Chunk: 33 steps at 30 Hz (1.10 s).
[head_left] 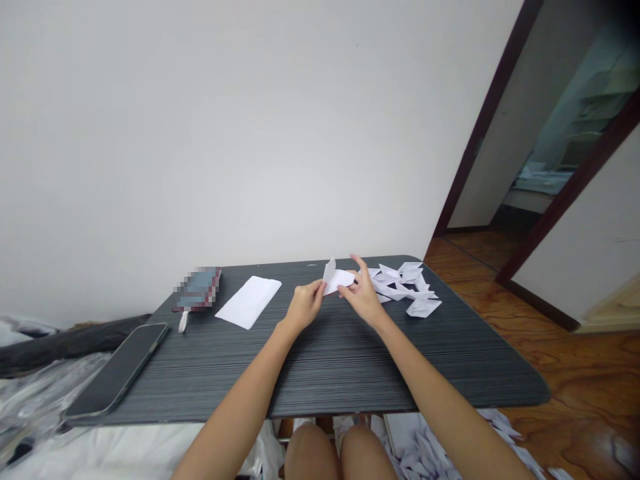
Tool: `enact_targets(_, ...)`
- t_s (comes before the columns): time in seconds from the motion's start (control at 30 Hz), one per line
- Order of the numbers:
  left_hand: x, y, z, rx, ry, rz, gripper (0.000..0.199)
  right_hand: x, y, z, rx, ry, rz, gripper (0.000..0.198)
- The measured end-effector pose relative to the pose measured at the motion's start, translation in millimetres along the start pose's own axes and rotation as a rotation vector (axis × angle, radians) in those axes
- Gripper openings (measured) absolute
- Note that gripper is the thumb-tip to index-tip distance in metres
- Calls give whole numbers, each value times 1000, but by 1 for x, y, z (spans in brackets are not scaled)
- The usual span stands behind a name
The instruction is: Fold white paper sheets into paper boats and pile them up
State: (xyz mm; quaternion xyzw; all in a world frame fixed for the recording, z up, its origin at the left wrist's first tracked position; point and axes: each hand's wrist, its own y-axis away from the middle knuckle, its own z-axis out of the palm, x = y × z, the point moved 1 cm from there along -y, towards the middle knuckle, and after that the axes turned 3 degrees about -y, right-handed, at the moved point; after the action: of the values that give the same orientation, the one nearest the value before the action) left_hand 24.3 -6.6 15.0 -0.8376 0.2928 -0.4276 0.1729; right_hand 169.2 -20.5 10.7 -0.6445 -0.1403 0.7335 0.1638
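A partly folded piece of white paper [338, 281] is held up between my two hands above the dark table. My left hand [306, 303] pinches its left side, where one flap stands upright. With thumb and fingers, my right hand [364, 293] grips the right end of the paper, its index finger raised off it. Just beyond my right hand lies a loose pile of folded white paper pieces [407, 283]. To the left of my left hand rests a stack of flat white paper sheets [249, 302].
A phone [120, 370] lies along the table's left edge, with a blurred-out item [197, 290] behind it. The dark table [345, 380] backs onto a white wall. Below its front edge are more folded papers [425, 450]. A doorway opens at the right.
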Motion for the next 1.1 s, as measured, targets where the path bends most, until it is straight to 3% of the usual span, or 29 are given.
enact_targets(0.07,-3,-1,2,32,66,-46,23,3,-1,-2,65,8,-22,83)
enact_targets(0.13,-4,-3,2,32,196,-86,21,5,-1,-5,118,63,-51,79)
enact_targets(0.23,-6,-7,-4,1,298,-65,21,6,-2,-9,106,237,-110,43)
enact_targets(0.33,-10,-9,-17,-68,171,51,11,5,1,-11,-21,431,-253,14)
enact_targets(0.43,-19,-7,-25,-238,-48,196,12,6,6,-10,-271,583,-359,23)
enact_targets(0.53,-31,-6,-23,-436,-208,292,26,11,12,-9,-524,699,-343,29)
enact_targets(0.63,-35,-5,-19,-560,-314,301,33,12,16,-9,-601,777,-302,31)
enact_targets(0.77,-22,3,-26,-634,-433,270,32,4,20,-8,-632,883,-248,33)
enact_targets(0.83,-11,11,-30,-641,-484,310,28,0,21,-7,-649,924,-211,32)
enact_targets(0.97,4,24,-27,-552,-597,364,45,1,20,-7,-657,933,-204,30)
enact_targets(1.1,4,25,-14,-489,-605,392,33,6,18,-8,-658,871,-231,30)
